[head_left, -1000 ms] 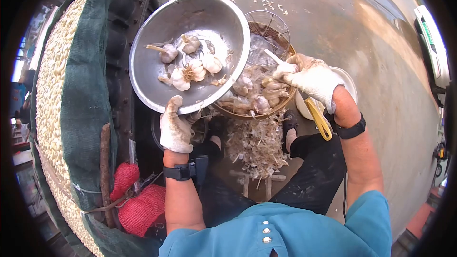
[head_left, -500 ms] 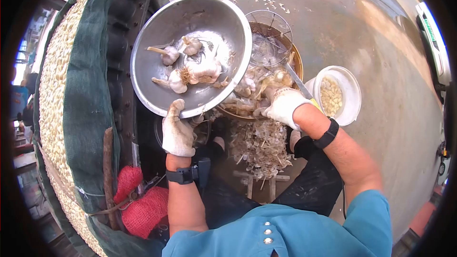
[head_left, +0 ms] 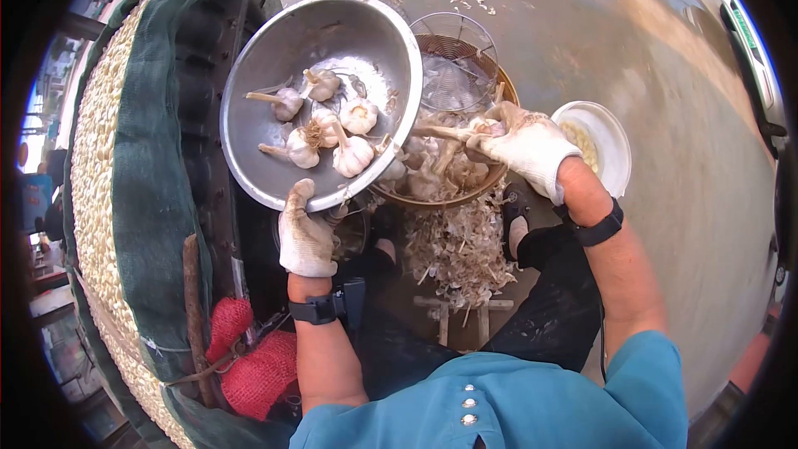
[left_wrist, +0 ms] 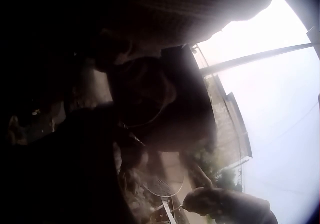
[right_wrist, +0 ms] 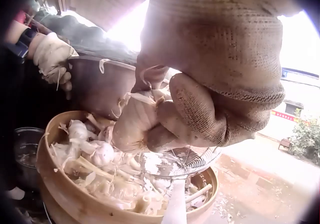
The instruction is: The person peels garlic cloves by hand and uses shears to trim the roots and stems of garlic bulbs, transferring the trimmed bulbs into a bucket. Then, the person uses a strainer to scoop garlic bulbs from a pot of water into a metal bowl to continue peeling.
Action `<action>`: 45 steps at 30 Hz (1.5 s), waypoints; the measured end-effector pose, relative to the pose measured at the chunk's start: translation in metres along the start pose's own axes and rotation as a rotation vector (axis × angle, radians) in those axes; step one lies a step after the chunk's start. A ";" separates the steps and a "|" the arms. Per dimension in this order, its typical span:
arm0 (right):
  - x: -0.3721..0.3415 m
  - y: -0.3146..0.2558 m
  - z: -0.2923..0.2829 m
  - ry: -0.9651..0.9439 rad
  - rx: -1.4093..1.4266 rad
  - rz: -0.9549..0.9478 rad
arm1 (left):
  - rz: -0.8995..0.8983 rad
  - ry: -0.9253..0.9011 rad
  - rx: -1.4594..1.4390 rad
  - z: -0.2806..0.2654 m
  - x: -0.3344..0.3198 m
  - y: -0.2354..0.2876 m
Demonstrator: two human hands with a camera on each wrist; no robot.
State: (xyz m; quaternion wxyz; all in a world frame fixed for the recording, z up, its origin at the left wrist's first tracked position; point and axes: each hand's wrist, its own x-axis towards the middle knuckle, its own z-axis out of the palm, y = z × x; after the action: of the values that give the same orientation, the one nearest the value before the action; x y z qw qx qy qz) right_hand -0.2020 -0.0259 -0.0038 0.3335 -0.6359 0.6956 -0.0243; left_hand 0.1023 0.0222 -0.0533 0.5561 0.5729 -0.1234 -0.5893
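Note:
My gloved left hand (head_left: 307,237) grips the near rim of a wide steel bowl (head_left: 274,41), its thumb over the edge. The bowl is tilted toward me and holds several garlic bulbs (head_left: 353,156) with stems. In my gloved right hand (head_left: 532,145) is a garlic bulb (right_wrist: 132,124), held between thumb and curled fingers above a round bamboo basket (right_wrist: 75,196), its stem pointing toward the bowl. Garlic bulbs and loose papery skins (right_wrist: 125,184) fill the basket. The left wrist view is very dark and hides most of that hand's grip.
A wire skimmer (head_left: 457,33) lies across the basket. To the right stands a white bucket (head_left: 611,133) with peeled cloves. Garlic skins (head_left: 457,258) are heaped between my feet. A netting-lined container (head_left: 154,199) of pale cloves and red mesh bags (head_left: 262,370) are at left.
My right hand dipped into the basket, then rose with a garlic bulb. One more bulb lies at the bowl's near side. The left hand keeps its hold on the rim.

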 end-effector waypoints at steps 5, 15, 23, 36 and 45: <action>0.005 -0.014 -0.055 0.223 0.265 -0.062 | 0.013 0.008 0.002 0.002 -0.002 0.000; 0.007 -0.082 -0.070 0.285 0.183 -0.496 | 0.022 -0.019 0.103 0.003 -0.007 0.000; 0.059 -0.031 -0.016 0.048 0.278 -0.250 | 0.014 0.019 0.039 0.003 -0.005 0.001; 0.111 -0.004 0.093 0.084 0.220 -0.180 | 0.001 0.042 0.039 0.006 -0.006 0.004; 0.051 -0.011 -0.004 0.209 1.184 -0.078 | 0.006 0.048 0.041 0.013 -0.010 0.004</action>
State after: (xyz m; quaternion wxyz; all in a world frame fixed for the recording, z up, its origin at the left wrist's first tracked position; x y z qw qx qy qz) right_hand -0.1931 -0.0750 -0.0177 0.5597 -0.3615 0.5688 -0.4822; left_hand 0.0917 0.0221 -0.0407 0.5487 0.5977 -0.1237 -0.5713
